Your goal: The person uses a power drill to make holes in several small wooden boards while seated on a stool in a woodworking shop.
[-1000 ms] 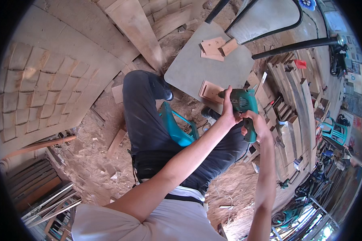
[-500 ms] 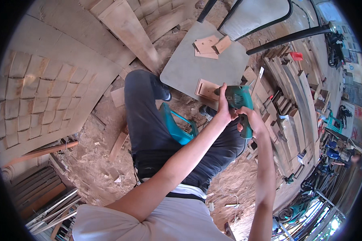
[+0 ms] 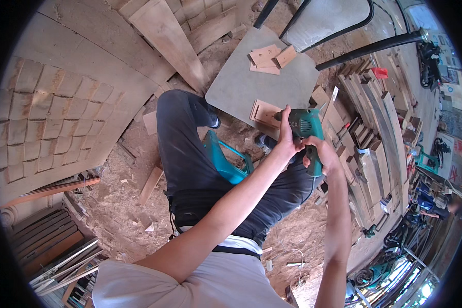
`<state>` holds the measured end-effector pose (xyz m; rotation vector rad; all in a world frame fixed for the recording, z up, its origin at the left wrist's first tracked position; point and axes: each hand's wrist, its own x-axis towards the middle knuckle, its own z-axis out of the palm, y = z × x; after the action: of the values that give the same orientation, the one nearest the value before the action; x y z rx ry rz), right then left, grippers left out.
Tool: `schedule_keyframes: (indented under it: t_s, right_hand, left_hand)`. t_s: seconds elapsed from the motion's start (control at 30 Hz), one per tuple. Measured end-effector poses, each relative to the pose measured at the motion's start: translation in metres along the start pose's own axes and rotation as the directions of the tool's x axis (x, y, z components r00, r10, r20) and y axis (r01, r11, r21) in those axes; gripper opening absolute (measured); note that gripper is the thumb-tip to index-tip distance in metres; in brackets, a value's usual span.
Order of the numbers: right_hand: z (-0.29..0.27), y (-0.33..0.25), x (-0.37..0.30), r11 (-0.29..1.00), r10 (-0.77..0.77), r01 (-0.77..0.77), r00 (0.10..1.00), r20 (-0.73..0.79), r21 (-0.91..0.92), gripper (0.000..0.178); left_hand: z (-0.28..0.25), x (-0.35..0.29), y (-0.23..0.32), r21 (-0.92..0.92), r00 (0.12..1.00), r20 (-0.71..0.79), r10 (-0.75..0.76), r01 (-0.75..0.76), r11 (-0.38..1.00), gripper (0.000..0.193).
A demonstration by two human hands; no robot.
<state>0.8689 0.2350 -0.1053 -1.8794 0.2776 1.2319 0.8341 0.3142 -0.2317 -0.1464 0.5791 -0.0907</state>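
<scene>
I am looking down on both hands working one teal power drill [image 3: 309, 134]. The left hand [image 3: 286, 139] is cupping the front of the drill body, fingers curled round it and pressed together, thumb pointing up toward the chuck. The right hand [image 3: 321, 154] is wrapping the handle below, fingers closed tight on the grip; I cannot tell whether a finger is pressing the trigger. The drill is hanging over the near edge of a grey board [image 3: 241, 87], its nose just beside a small grooved wooden piece [image 3: 264, 112] lying on that edge.

I am judging the risks from here. The wooden piece is sitting loose, with nothing clamping it that I can see, so the bit could be spinning it or skating off it. The left hand is sitting very near the chuck, so a slip could be carrying the fingers into the turning part. The person's knees are directly under the board's edge, so a breakthrough could be reaching the dark trousers [image 3: 190, 154].

Nearer me, a teal stool frame [image 3: 226, 161] is showing between the legs, over ground thick with sawdust and offcuts. Farther out, more flat wooden pieces [image 3: 269, 55] are lying on the board's far side. Stacked timber [image 3: 374, 133] is running along the right, a long plank [image 3: 169, 41] and a wall of tiled blocks [image 3: 51, 118] on the left, black metal tubing [image 3: 364, 46] beyond.
</scene>
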Motion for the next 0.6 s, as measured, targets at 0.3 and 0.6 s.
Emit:
schedule_keyframes:
  t_s: [0.3,0.6]
  right_hand:
    - [-0.004,-0.005,0.003,0.995,0.104,-0.104,0.995,0.001,0.010,0.031]
    - [0.001,-0.008,0.002,0.999,0.009,-0.010,1.000,0.017,0.041,0.026]
  left_hand:
    - [0.004,0.003,0.000,-0.059,1.000,0.006,0.002,-0.001,0.998,0.078]
    - [0.001,0.002,0.004,-0.066,0.997,0.077,-0.010,0.015,0.998,0.076]
